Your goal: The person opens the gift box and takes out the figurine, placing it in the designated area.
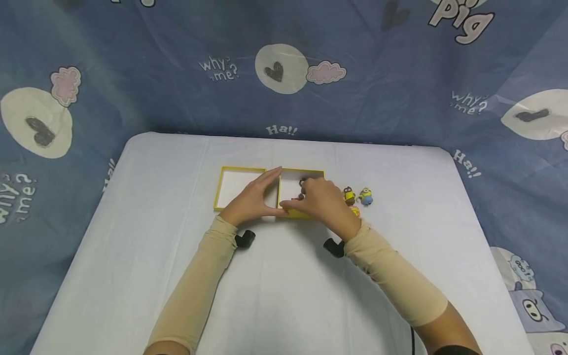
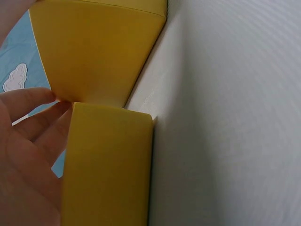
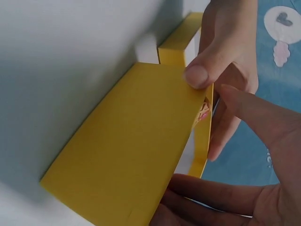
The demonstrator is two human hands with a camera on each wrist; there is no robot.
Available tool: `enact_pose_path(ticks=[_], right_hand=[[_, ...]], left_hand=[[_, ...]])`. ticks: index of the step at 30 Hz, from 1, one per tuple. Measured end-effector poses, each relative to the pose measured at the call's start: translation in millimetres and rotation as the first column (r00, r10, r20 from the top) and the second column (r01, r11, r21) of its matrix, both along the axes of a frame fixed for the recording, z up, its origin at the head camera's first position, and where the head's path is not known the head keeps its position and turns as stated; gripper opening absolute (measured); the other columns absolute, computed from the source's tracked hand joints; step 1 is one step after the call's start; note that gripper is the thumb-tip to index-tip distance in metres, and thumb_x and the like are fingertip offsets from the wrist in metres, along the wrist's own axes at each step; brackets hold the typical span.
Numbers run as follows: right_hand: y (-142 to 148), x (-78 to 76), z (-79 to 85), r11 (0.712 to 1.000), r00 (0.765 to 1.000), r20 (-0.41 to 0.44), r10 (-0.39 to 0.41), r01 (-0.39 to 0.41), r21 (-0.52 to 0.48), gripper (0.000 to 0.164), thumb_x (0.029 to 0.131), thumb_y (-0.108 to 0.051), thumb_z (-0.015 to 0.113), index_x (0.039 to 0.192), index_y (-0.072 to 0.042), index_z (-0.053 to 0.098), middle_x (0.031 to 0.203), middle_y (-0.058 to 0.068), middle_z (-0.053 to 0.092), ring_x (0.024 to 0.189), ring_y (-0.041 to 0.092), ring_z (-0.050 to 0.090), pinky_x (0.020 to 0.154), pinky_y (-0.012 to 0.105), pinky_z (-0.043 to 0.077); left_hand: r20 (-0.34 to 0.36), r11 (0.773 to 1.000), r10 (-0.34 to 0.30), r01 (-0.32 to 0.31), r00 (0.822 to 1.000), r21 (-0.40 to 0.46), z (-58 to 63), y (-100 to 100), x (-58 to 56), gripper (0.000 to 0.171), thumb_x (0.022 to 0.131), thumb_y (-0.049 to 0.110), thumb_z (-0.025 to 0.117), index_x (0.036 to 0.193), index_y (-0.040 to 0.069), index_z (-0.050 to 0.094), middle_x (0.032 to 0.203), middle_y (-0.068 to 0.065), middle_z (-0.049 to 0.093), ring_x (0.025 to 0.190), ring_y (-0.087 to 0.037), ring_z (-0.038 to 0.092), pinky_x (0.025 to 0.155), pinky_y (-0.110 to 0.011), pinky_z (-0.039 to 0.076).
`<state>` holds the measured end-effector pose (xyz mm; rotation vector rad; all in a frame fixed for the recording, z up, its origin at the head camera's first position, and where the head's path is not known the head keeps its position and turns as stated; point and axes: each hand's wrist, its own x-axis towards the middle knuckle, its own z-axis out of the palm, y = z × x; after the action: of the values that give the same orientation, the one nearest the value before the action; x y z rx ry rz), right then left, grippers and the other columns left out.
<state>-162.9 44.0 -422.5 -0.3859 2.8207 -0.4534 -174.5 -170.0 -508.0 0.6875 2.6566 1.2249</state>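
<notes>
On the white table lie two shallow yellow trays with white insides, side by side. My left hand (image 1: pixel 255 197) holds the right-hand tray (image 1: pixel 306 170) by its left end, thumb on the near wall and fingers towards the far corner. The left-hand tray (image 1: pixel 218 190) lies partly behind that hand. My right hand (image 1: pixel 326 202) reaches over the right-hand tray. Its thumb stands apart from the fingers, whose tips the tray wall (image 3: pixel 117 141) hides in the right wrist view. Small dark-haired figures (image 1: pixel 302 183) are partly visible inside; a pinkish bit (image 3: pixel 203 111) shows there too.
Right of the trays stand a yellow-and-brown minion figure (image 1: pixel 349 195) and a blue-and-yellow minion figure (image 1: pixel 366 196). An orange-yellow figure (image 1: pixel 355 210) is partly covered by my right wrist. A patterned blue curtain (image 1: pixel 177 98) hangs behind the table.
</notes>
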Motion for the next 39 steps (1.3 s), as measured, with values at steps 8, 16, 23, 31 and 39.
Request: enact_pose_path(ticks=[8, 16, 23, 31, 39], right_hand=[[-1, -1.4, 0.8, 0.999, 0.999, 0.028, 0.028, -0.027, -0.031, 0.051, 0.079, -0.062, 0.081, 0.066, -0.014, 0.071, 0.058, -0.001, 0.065, 0.051, 0.015, 0.056, 0.044, 0.027, 0.041], [-5, -8.7, -1.3, 1.000, 0.995, 0.101, 0.027, -0.027, -0.003, 0.051, 0.081, -0.061, 0.079, 0.074, -0.012, 0.070, 0.068, 0.001, 0.070, 0.058, 0.017, 0.062, 0.050, 0.029, 0.049], [-9, -17.6, -3.7, 0.997, 0.986, 0.166, 0.029, -0.039, 0.059, 0.050, 0.082, -0.058, 0.078, 0.072, -0.010, 0.071, 0.063, -0.001, 0.062, 0.057, 0.013, 0.052, 0.049, 0.028, 0.042], [-9, -21.8, -2.6, 0.997, 0.973, 0.226, 0.046, -0.060, 0.056, 0.048, 0.084, -0.055, 0.077, 0.066, -0.013, 0.064, 0.057, -0.005, 0.050, 0.054, 0.012, 0.043, 0.048, 0.028, 0.036], [-1, -25.0, -5.1, 0.995, 0.967, 0.235, 0.102, -0.099, -0.023, 0.047, 0.086, -0.052, 0.076, 0.062, -0.013, 0.065, 0.054, -0.007, 0.044, 0.052, 0.009, 0.039, 0.050, 0.025, 0.034]], left_hand=[[0.011, 1.000, 0.007, -0.007, 1.000, 0.006, 0.2, 0, 0.6, 0.116, 0.073, 0.053, 0.091, 0.165, 0.028, 0.026, 0.171, 0.006, 0.027, 0.160, -0.025, 0.025, 0.130, -0.050, 0.027], [0.034, 1.000, 0.008, -0.007, 0.999, -0.010, 1.4, -1, 0.5, 0.119, 0.072, 0.054, 0.092, 0.166, 0.029, 0.024, 0.172, 0.006, 0.025, 0.161, -0.026, 0.021, 0.131, -0.052, 0.025], [0.050, 1.000, 0.008, -0.007, 0.999, -0.023, 3.3, 0, -0.4, 0.119, 0.072, 0.054, 0.092, 0.166, 0.030, 0.023, 0.173, 0.007, 0.023, 0.161, -0.025, 0.020, 0.130, -0.053, 0.025], [0.048, 1.000, 0.006, -0.005, 0.999, -0.020, 3.3, 0, -1.0, 0.119, 0.072, 0.054, 0.092, 0.166, 0.028, 0.023, 0.173, 0.005, 0.024, 0.161, -0.025, 0.021, 0.131, -0.052, 0.025], [0.031, 1.000, -0.001, 0.001, 1.000, -0.014, 2.0, -1, -1.6, 0.120, 0.071, 0.053, 0.092, 0.166, 0.027, 0.024, 0.172, 0.006, 0.024, 0.161, -0.024, 0.021, 0.131, -0.050, 0.025]])
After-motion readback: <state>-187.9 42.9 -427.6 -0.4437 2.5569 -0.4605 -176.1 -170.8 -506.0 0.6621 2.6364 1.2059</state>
